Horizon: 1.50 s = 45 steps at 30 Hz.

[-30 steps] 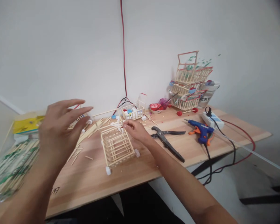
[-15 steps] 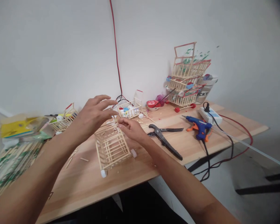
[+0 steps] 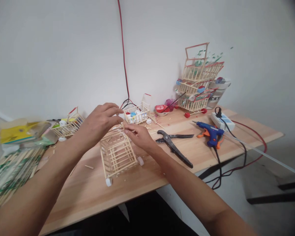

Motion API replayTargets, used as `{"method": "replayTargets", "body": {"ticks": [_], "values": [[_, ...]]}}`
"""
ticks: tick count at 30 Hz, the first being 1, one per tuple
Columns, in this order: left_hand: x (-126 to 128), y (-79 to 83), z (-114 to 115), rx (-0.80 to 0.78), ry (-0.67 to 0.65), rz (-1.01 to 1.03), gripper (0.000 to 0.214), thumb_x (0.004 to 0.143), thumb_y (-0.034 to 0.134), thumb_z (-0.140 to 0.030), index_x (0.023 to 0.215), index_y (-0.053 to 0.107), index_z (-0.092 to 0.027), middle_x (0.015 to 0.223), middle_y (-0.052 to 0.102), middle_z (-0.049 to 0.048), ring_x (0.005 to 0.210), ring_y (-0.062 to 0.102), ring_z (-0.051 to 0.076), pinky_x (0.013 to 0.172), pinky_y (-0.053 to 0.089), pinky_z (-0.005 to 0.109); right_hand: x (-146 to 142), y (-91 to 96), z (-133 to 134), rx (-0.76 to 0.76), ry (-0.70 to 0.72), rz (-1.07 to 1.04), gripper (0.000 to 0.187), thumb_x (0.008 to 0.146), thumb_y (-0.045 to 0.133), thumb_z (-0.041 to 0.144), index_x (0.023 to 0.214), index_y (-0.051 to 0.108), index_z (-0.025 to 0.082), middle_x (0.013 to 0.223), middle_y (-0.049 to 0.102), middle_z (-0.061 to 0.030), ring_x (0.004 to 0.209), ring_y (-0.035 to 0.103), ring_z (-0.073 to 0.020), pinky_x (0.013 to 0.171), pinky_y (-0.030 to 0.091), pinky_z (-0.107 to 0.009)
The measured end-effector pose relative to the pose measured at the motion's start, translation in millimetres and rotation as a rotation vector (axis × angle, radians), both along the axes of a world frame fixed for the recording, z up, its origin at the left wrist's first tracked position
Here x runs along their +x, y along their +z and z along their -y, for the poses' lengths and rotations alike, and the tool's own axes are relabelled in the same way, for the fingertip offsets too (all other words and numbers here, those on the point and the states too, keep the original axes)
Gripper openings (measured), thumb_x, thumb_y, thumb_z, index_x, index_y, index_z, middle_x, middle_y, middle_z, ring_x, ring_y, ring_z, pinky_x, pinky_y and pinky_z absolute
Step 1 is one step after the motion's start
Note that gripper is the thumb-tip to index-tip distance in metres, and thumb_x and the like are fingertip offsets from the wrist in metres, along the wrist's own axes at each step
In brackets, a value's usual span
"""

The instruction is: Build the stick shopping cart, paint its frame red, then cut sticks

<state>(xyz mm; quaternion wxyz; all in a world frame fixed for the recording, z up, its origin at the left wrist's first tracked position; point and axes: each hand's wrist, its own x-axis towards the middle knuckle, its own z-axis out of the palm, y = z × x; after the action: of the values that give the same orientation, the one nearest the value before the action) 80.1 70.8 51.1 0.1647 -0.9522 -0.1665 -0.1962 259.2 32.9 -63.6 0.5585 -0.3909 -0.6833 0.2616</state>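
At the back right of the surface (image 3: 88, 193), we read "CKY" on a white tub (image 3: 217, 96); the rest of the word is hidden behind stacked carts. The stick cart (image 3: 116, 154) stands mid-surface on white wheels, just below both hands. We note the right hand (image 3: 137, 134) reaching in from the right, thumb and forefinger pinched on the cart's top rear rail. The left hand (image 3: 99, 123) hovers over the same corner, fingers curled down; we cannot tell whether it grips anything. Black pliers (image 3: 173, 146) lie just beside the right hand.
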Motion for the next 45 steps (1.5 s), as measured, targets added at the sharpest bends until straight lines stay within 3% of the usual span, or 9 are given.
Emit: {"method": "replayTargets", "body": {"ticks": [13, 34, 38, 42, 45], "values": [[1, -2.7, 9, 0.002, 0.057, 0.059, 0.035, 0.101, 0.042, -0.033, 0.096, 0.075, -0.025, 0.117, 0.073, 0.0094, 0.116, 0.06, 0.028, 0.092, 0.047, 0.045, 2, -1.4, -2, 0.152, -0.027, 0.086, 0.023, 0.096, 0.054, 0.027, 0.097, 0.077, 0.023, 0.103, 0.075, -0.0056, 0.1, 0.066, -0.019, 0.092, 0.048, -0.032], [-2, -9.7, 10, 0.115, 0.098, 0.024, 0.03, 0.099, 0.046, -0.021, 0.095, 0.076, -0.022, 0.117, 0.074, 0.0107, 0.109, 0.064, 0.028, 0.083, 0.05, 0.041, 0, -4.9, -7, 0.194, -0.072, 0.162, 0.022, 0.096, 0.057, 0.024, 0.101, 0.078, 0.023, 0.101, 0.077, -0.005, 0.095, 0.068, -0.0178, 0.087, 0.049, -0.03], [-1, -10.0, 8, 0.118, 0.069, 0.021, 0.028, 0.099, 0.048, -0.02, 0.106, 0.075, -0.023, 0.125, 0.071, 0.0112, 0.11, 0.066, 0.029, 0.083, 0.051, 0.042, 0, -5.7, -7, 0.21, -0.079, 0.175, 0.022, 0.097, 0.057, 0.024, 0.102, 0.078, 0.023, 0.1, 0.077, -0.0046, 0.094, 0.069, -0.0177, 0.084, 0.049, -0.029], [-6, -0.7, 20, 0.123, 0.083, 0.196, 0.028, 0.098, 0.052, -0.024, 0.119, 0.071, -0.025, 0.141, 0.062, 0.0099, 0.121, 0.062, 0.027, 0.096, 0.051, 0.044, 0, -7.4, -6, 0.221, -0.091, 0.165, 0.024, 0.096, 0.056, 0.023, 0.107, 0.077, 0.02, 0.105, 0.077, -0.0077, 0.096, 0.07, -0.0195, 0.086, 0.05, -0.031], [-19, 7.3, 41, 0.103, 0.19, 0.469, 0.033, 0.098, 0.054, -0.024, 0.128, 0.066, -0.017, 0.133, 0.067, 0.0113, 0.121, 0.062, 0.024, 0.101, 0.05, 0.041, 2, -6.4, -4, 0.196, -0.087, 0.15, 0.027, 0.094, 0.055, 0.022, 0.112, 0.075, 0.022, 0.109, 0.077, -0.0071, 0.097, 0.07, -0.0196, 0.083, 0.051, -0.031]]}}
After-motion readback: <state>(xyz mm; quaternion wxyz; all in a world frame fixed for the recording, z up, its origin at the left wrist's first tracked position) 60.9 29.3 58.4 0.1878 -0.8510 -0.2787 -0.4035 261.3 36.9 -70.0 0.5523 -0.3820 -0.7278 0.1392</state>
